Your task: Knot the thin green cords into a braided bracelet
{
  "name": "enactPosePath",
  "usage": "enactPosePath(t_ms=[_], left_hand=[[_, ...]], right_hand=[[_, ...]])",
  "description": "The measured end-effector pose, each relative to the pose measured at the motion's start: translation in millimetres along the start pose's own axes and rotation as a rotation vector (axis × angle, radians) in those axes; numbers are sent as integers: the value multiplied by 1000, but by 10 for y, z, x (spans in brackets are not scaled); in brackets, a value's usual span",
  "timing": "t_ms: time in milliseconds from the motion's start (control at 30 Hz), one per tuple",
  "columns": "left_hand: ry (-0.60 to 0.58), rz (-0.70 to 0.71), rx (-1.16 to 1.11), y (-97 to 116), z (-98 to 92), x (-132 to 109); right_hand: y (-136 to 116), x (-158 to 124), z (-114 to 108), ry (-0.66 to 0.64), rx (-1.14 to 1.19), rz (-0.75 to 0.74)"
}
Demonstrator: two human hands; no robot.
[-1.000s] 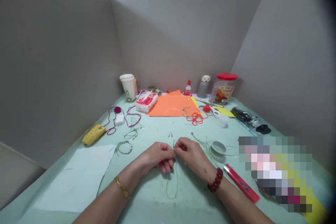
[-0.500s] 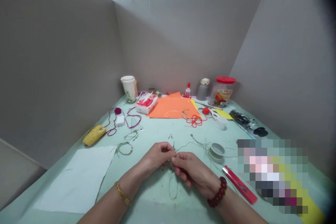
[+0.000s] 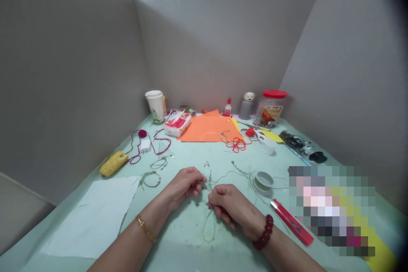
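Thin green cord runs between my two hands near the front middle of the table, with a loop hanging toward me. My right hand pinches the cord between thumb and forefinger. My left hand is closed at the cord's upper part, thumb and forefinger together; the exact grip is too small to see fully. Upright between the fingertips stands a short knotted piece of the cord. To the left lie two green cord bracelets, one nearer and one farther. Loose green strands trail right toward a grey spool.
A red cutter lies right of my right hand. White cloth-like sheet at left; corn-shaped object behind it. Orange paper, tissue pack, red cord, cup and jar stand farther back.
My left hand has moved up and left, away from my right hand, and a gap with cord now shows between them. The right hand stays nearly in place.
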State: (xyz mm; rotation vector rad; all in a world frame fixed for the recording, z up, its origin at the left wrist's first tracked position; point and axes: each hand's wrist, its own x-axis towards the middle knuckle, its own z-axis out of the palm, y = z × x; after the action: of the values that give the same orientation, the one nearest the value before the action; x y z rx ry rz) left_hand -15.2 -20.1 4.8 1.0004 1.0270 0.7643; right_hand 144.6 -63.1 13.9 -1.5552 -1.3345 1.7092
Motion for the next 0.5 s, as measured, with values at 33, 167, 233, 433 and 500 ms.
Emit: enactPosePath(t_ms=[33,167,233,433,500], left_hand=[[-14,15,-39,-5,12,-1],[-68,21,-209,-20,64,9],[-86,1,-293,-13,58,21],[91,86,20,100,-89,30],[129,150,341,141,-123,13]], right_hand=[[-2,2,1,-2,-4,3],[-19,9,2,-7,-15,16],[-22,13,1,-8,-18,17],[-10,4,-4,-9,-23,21],[-16,-5,-4,-9,-23,18]])
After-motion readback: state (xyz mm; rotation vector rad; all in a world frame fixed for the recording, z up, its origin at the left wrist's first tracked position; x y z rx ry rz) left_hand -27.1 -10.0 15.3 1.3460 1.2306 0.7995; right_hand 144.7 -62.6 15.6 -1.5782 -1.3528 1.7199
